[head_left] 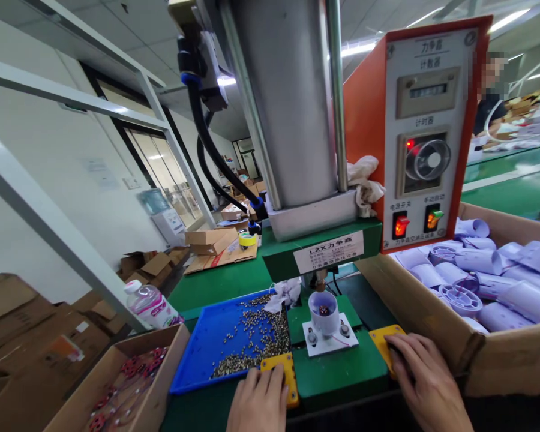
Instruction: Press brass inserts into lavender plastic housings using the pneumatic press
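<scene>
Head view: apparent pressing stage. White cup (324, 323), five o'clock, beneath press (292, 108). Left hand (257, 403), six; right hand (427, 381), four: loosely open on yellow blocks (290, 377), nothing visibly gripped. Pressing calls for clear fingers.

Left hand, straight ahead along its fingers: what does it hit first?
The yellow block already under the left hand's fingertips. Past that, probably the small metal parts at the near right of the blue tray; height and depth are hard to judge from this view.
</scene>
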`<action>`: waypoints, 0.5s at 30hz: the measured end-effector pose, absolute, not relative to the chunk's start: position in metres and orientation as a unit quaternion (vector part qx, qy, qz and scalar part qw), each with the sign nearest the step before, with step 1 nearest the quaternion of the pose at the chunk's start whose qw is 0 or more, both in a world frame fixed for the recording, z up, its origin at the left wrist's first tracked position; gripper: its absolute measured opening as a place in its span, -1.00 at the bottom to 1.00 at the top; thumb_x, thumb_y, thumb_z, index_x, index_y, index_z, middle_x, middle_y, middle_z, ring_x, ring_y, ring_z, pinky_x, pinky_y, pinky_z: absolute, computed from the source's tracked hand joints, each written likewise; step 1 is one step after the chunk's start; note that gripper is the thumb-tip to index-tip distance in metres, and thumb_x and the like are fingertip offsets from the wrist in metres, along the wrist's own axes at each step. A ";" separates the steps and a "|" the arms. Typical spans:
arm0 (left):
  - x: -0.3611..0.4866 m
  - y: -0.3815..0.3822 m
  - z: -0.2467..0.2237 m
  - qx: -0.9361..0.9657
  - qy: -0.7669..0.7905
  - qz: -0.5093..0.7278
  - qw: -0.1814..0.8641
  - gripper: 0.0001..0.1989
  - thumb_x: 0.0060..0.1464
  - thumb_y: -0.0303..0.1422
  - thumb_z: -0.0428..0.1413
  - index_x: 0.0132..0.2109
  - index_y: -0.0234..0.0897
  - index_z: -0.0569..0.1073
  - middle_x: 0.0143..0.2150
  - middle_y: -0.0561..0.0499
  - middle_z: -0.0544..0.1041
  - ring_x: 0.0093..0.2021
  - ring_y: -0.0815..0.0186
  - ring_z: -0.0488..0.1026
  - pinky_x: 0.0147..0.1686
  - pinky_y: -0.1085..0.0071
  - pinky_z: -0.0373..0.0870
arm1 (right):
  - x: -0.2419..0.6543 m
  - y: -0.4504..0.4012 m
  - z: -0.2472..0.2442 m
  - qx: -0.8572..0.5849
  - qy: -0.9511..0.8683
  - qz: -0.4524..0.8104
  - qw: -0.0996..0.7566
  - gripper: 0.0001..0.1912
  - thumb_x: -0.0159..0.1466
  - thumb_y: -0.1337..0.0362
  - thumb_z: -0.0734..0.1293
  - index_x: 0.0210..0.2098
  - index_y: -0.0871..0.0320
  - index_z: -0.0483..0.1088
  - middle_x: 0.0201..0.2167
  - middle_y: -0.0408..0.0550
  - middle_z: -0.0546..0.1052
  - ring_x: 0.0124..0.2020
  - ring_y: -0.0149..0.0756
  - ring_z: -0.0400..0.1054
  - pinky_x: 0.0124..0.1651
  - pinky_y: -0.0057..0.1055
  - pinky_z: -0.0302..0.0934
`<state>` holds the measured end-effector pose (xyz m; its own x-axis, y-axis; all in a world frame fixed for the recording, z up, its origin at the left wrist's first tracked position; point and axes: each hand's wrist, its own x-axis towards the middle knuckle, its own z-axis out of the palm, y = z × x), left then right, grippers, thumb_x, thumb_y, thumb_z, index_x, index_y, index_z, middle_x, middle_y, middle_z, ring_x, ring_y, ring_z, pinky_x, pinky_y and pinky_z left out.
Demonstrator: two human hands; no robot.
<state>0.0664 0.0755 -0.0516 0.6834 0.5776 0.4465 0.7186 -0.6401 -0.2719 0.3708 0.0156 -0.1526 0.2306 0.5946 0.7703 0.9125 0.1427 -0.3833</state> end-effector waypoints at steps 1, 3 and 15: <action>0.072 0.081 -0.041 -0.892 -0.383 -0.147 0.189 -0.74 0.22 -0.35 -0.04 -0.02 -0.19 0.47 -0.24 -0.01 0.61 -0.26 0.22 0.52 -0.31 0.36 0.45 | 0.370 0.015 -0.151 -0.633 -0.593 -0.165 0.469 -0.75 0.34 0.22 0.17 -0.02 0.06 0.33 -0.16 -0.03 0.52 -0.09 -0.12 0.35 -0.02 -0.15 0.26; 0.085 0.098 -0.022 -0.880 -0.447 -0.110 0.119 -0.71 0.26 -0.38 -0.11 -0.02 -0.17 0.47 -0.18 -0.04 0.60 -0.18 0.22 0.51 -0.20 0.32 0.43 | 0.369 0.013 -0.146 -0.635 -0.584 -0.151 0.483 -0.75 0.34 0.23 0.17 -0.02 0.07 0.33 -0.16 -0.02 0.51 -0.08 -0.13 0.35 -0.03 -0.17 0.27; 0.114 0.180 -0.030 -0.865 -0.495 0.039 -0.064 -0.78 -0.07 -0.58 0.07 -0.28 -0.23 0.49 -0.17 -0.05 0.60 -0.09 0.24 0.51 -0.18 0.44 0.29 | 0.356 0.024 -0.107 -0.624 -0.536 -0.003 0.568 -0.77 0.34 0.19 0.19 -0.03 -0.04 0.33 -0.07 -0.07 0.44 -0.03 -0.22 0.35 -0.04 -0.26 0.32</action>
<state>0.1143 0.1803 -0.0300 0.5063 0.8524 -0.1310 0.8624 -0.5011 0.0721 0.3557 0.0236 -0.1071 0.4258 0.6656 0.6129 0.6728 0.2200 -0.7064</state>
